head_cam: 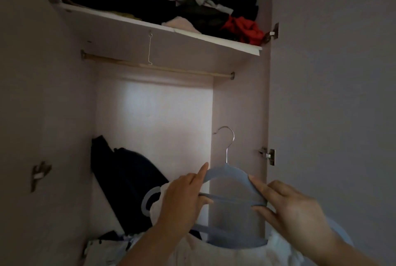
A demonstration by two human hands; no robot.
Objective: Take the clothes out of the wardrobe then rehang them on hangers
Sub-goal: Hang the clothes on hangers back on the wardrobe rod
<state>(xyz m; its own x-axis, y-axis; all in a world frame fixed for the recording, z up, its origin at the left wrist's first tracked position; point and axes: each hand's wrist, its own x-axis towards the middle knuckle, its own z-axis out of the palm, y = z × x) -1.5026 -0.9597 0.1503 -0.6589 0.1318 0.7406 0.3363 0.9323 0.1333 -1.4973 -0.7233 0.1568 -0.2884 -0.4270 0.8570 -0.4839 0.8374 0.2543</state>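
A pale blue clothes hanger (227,172), broad-shouldered and matte, with a thin cross bar and a slim silver metal hook opening toward 9 o'clock, is held upright in front of the open wardrobe (240,105), low in view at about 5 o'clock from the centre. The left hand (184,200) takes its 8 o'clock end: the index finger lies straight up along the shoulder, and the thumb and other fingers pinch the cross bar. The right hand (288,206) pinches the 4 o'clock end, with a finger over the shoulder and the thumb under the bar. Straight below, at 6 o'clock, a soft white garment (205,253) sits on a second blue hanger (235,243) (its hook is hidden). At 9 o'clock of the hands, a slumped heap of dark clothes (130,180) leans inside the wardrobe. At 12 o'clock runs a round wooden rail (171,69), and above it is a white shelf (192,35) piled with crumpled clothes.
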